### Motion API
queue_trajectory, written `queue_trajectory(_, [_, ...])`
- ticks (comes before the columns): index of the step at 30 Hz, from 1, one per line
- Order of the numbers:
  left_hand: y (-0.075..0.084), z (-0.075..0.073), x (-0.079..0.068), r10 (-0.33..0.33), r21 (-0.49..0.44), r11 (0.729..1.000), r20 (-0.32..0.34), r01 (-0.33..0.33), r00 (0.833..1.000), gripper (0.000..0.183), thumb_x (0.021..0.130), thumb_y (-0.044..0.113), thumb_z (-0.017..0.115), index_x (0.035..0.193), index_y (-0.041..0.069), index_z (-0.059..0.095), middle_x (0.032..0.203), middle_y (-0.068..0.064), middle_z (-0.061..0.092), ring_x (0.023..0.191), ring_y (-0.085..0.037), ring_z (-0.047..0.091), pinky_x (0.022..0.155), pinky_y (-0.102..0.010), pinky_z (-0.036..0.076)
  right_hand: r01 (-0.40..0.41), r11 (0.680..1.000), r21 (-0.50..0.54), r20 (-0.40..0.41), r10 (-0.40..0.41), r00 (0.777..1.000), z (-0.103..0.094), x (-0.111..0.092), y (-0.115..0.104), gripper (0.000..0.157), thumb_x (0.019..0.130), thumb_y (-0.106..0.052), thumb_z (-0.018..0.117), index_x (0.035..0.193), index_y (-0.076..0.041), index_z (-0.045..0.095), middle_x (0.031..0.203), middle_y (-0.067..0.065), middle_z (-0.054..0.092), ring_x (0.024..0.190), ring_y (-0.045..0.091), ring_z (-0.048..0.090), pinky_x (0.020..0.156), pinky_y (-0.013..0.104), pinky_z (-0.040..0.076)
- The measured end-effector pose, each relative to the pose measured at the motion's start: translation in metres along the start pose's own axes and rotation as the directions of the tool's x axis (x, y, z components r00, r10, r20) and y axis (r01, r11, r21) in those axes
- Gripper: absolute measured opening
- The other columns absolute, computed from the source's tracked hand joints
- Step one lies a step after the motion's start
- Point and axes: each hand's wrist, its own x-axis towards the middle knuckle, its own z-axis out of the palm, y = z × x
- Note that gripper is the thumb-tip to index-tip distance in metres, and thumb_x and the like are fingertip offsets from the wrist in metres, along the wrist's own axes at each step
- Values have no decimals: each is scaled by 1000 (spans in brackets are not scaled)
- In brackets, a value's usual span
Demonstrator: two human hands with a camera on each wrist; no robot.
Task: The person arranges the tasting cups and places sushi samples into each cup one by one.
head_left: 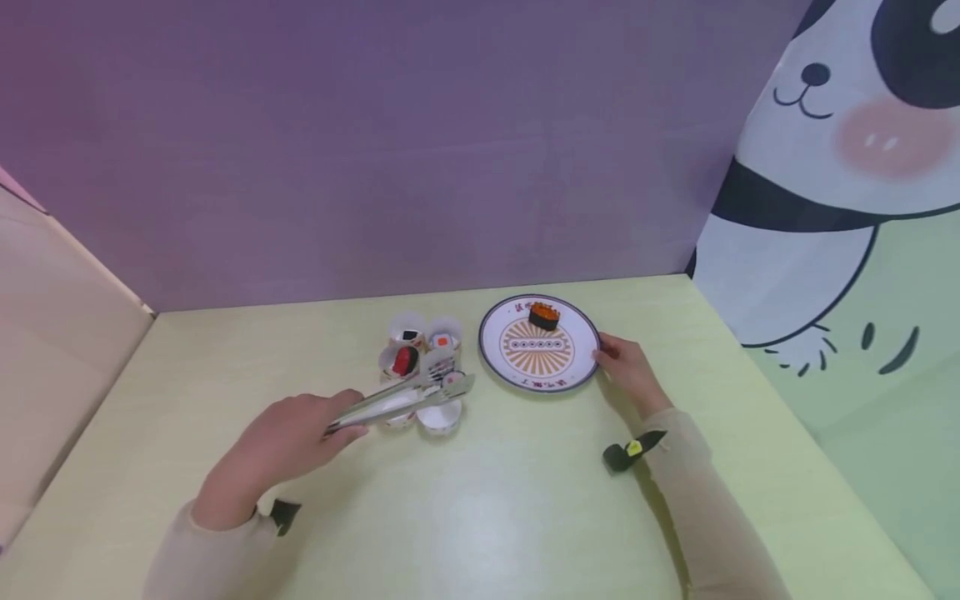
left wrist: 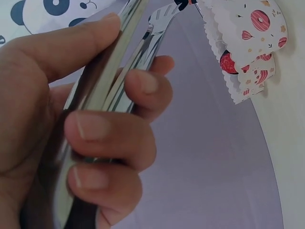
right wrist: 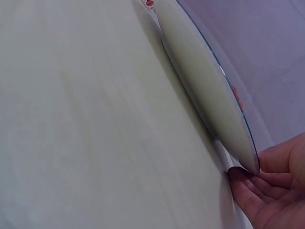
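Note:
My left hand (head_left: pixel 292 437) grips metal tongs (head_left: pixel 390 410), with its fingers curled round the handles in the left wrist view. The tong tips are over a cluster of small paper cups (head_left: pixel 440 421); whether they pinch anything I cannot tell. Toy-like sushi pieces sit in several cups, among them a red-topped piece (head_left: pixel 406 360) and one with an orange centre (head_left: pixel 443 341). My right hand (head_left: pixel 632 373) pinches the right rim of a round white plate (head_left: pixel 491 354), thumb above and fingers beneath. An orange-topped sushi roll with a dark wrap (head_left: pixel 543 317) lies on the plate's far part.
The pale table (head_left: pixel 480 508) ends at a purple wall panel (head_left: pixel 420 167) behind the plate and cups. A panda picture (head_left: pixel 802 183) covers the right-hand wall. A dark strap (head_left: pixel 633 450) is on the right sleeve.

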Motion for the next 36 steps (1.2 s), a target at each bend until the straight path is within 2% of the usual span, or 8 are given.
queue_trajectory(7, [0,-2,-8,-18,-4,1000,20,18,1000,29,90,33,62,115,18,58,72,9,54,59,-7,42,52,-27,36,-31,999,5,17,31,999,-1,0,1,45,98,-5,45,140,7,34,138,28,41,132,38,36,108,46,28])
queue_trajectory(16, [2,-4,-14,-23,1,1000,33,23,999,31,89,33,63,116,17,59,72,9,54,58,-6,42,52,-27,37,-32,999,15,14,32,999,0,0,0,45,98,-5,44,140,7,33,138,28,42,131,37,37,108,46,30])
queue_trajectory(22, [3,-3,-15,-50,0,999,53,50,997,33,89,33,63,118,17,59,73,8,56,59,-7,43,52,-28,37,-41,999,19,17,41,999,0,1,1,45,98,-4,44,140,7,33,138,27,42,132,37,37,108,45,30])
queue_trajectory(30, [0,2,-14,-27,-17,999,68,28,997,33,90,34,62,118,17,59,75,9,58,58,-6,43,53,-27,38,-18,1000,14,11,18,1000,0,2,4,44,97,-3,44,139,8,34,137,28,43,131,38,38,108,46,30])
queue_trajectory(36, [0,3,-13,-37,-31,999,78,40,996,34,90,34,61,118,16,59,74,9,57,58,-6,43,53,-28,38,-15,1000,2,12,14,1000,1,2,4,44,98,-4,44,139,8,34,137,28,43,130,38,38,107,46,31])
